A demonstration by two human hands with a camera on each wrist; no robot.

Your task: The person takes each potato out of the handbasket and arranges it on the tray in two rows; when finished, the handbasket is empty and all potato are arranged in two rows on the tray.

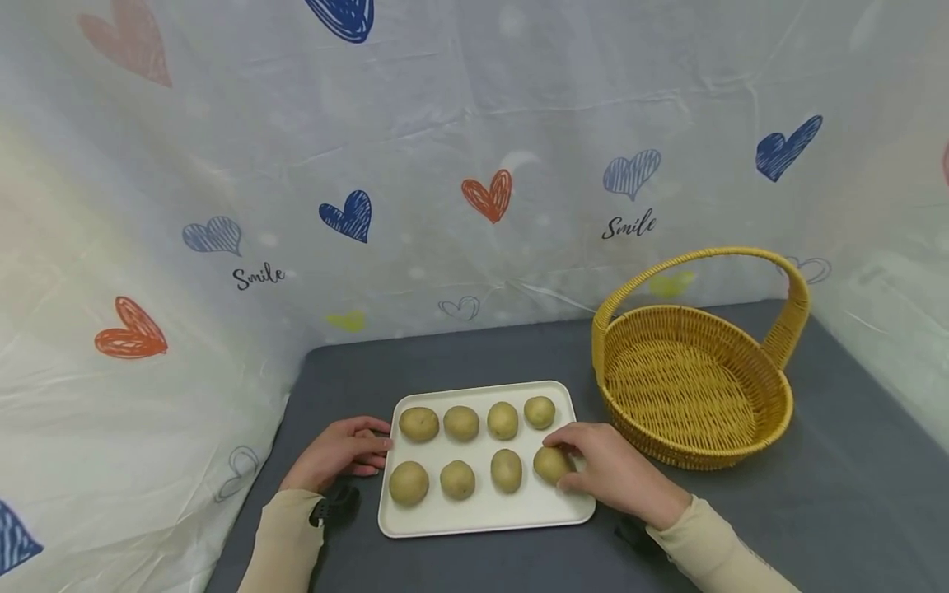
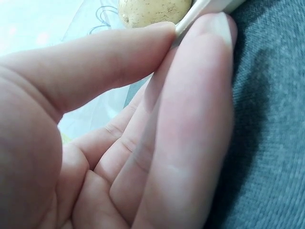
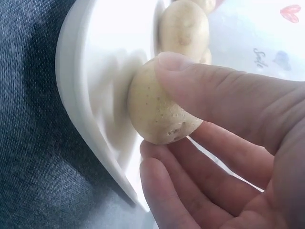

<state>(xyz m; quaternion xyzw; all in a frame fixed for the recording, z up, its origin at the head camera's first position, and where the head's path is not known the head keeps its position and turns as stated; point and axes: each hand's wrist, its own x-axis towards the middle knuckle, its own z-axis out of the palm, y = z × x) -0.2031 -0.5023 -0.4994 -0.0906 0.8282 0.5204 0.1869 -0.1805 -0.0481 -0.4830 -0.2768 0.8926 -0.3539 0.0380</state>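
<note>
Two rows of potatoes lie on a white rectangular tray (image 1: pixel 474 515) on the dark table. At the tray's left edge, my left hand (image 1: pixel 344 451) pinches the rim between thumb and fingers, as the left wrist view shows, with one potato (image 2: pixel 152 12) just beyond. My right hand (image 1: pixel 611 471) reaches over the tray's right side and holds the front-row end potato (image 1: pixel 552 465) between thumb and fingertips. In the right wrist view that potato (image 3: pixel 159 107) is close to the tray surface; whether it touches is unclear. Another potato (image 3: pixel 183 31) sits behind it.
A yellow wicker basket (image 1: pixel 693 445) with a tall arched handle stands to the right of the tray, behind my right hand. A white curtain (image 1: pixel 415 272) printed with hearts and "Smile" hangs along the back and sides of the dark grey tabletop (image 1: pixel 356 371).
</note>
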